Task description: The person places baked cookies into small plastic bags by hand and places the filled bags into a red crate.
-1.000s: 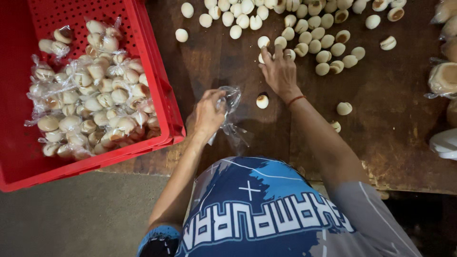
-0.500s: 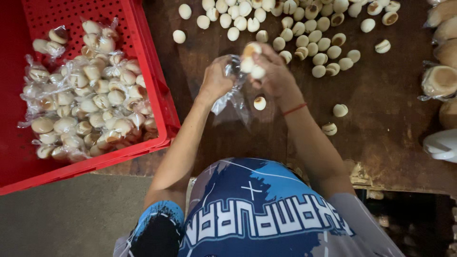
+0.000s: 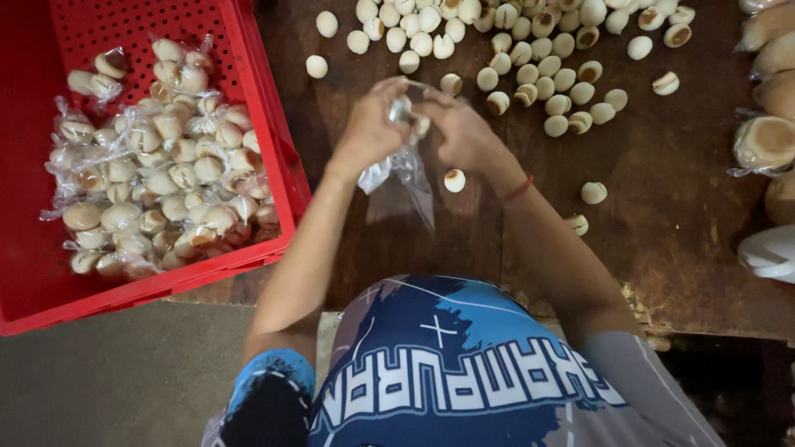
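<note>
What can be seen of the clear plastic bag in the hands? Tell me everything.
The small clear plastic bag is thin, glossy, crinkled film. Its top is gathered between the left hand and the right hand, which pinch it from both sides. At least one small round pale biscuit shows at the mouth. The loose lower part hangs down, tapering to a point above the dark wooden table. Whether it touches the table cannot be told.

A dark brown wooden table [image 3: 662, 207] fills most of the view, its surface worn and scuffed (the near edge looks chipped). Below it on the left lies a dull grey-brown floor [image 3: 108, 381]. The light is soft and even, throwing only faint shadows.
</note>
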